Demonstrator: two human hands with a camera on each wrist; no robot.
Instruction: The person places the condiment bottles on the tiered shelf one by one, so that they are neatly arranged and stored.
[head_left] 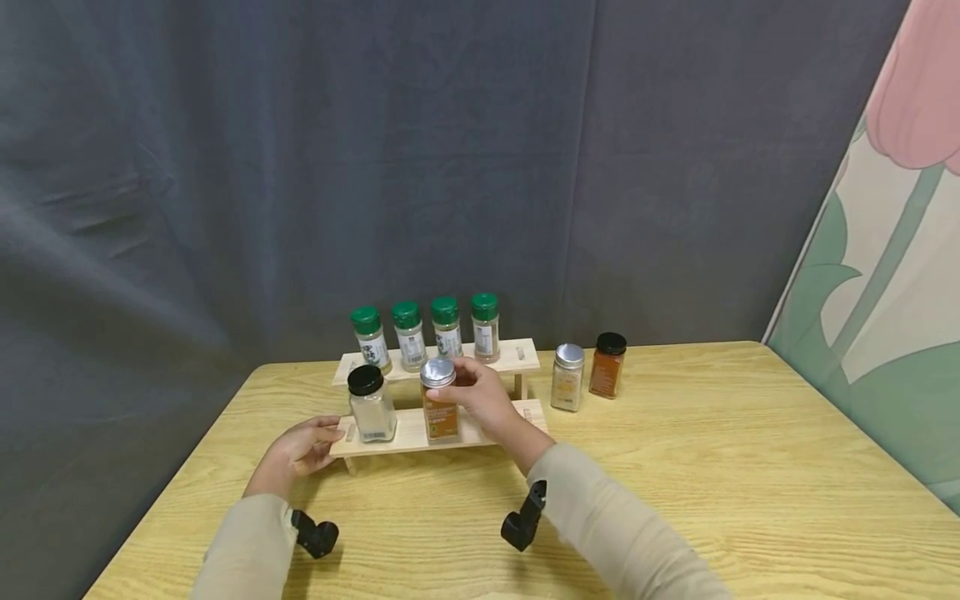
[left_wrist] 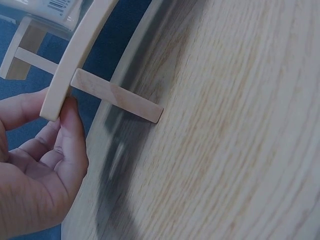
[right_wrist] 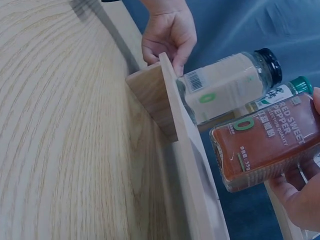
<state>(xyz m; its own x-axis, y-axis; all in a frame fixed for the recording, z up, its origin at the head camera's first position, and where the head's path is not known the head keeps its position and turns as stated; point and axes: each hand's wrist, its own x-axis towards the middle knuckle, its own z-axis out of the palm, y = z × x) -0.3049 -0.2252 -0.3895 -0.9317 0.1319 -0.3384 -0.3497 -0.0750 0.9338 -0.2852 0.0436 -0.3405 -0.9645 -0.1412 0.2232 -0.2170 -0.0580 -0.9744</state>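
My right hand (head_left: 487, 404) grips a square glass jar of red sweet pepper powder (head_left: 441, 417) with a silver lid. The jar is upright, its base close over the lower step of a two-tier wooden spice rack (head_left: 408, 427). In the right wrist view its printed label (right_wrist: 265, 140) faces the camera. At the rack's left end my left hand (head_left: 300, 446) pinches the lower board (left_wrist: 75, 65) between thumb and fingers. A black-lidded jar of pale powder (head_left: 372, 414) stands on that same step, left of the red jar.
Several green-capped shakers (head_left: 411, 346) line the upper step (head_left: 513, 354). Right of the rack, a silver-lidded jar (head_left: 567, 383) and a black-lidded jar of orange-red powder (head_left: 606, 371) stand on the wooden table (head_left: 712, 467). A dark curtain (head_left: 450, 167) hangs behind.
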